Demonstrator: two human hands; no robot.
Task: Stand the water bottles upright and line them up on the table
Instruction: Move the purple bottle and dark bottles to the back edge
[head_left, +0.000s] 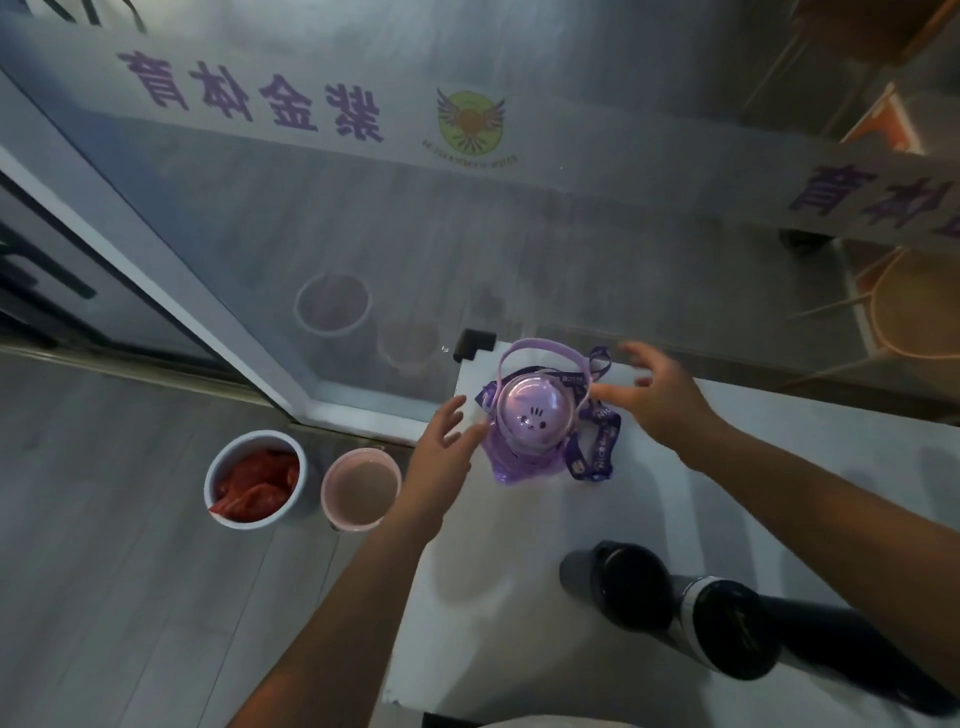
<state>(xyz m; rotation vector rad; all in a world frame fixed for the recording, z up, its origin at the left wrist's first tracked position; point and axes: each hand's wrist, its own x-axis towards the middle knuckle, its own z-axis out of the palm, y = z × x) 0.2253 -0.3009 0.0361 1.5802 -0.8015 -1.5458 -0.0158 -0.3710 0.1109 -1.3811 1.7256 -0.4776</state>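
A purple water bottle (535, 415) with a domed lid, a loop handle and a printed strap stands upright near the far left corner of the white table (519, 545). My left hand (441, 441) hovers just left of it with fingers apart, the fingertips close to its side. My right hand (654, 395) is open on its right, fingertips near the handle. Neither hand grips it. Two dark bottles stand upright at the near right: one with a black lid (628, 584), and one with a silver band (727, 629).
A glass wall with purple lettering (249, 88) runs behind the table. On the floor to the left stand a white bin holding red material (254, 480) and a pink bucket (361, 491). A black corner guard (472, 343) caps the table's far corner.
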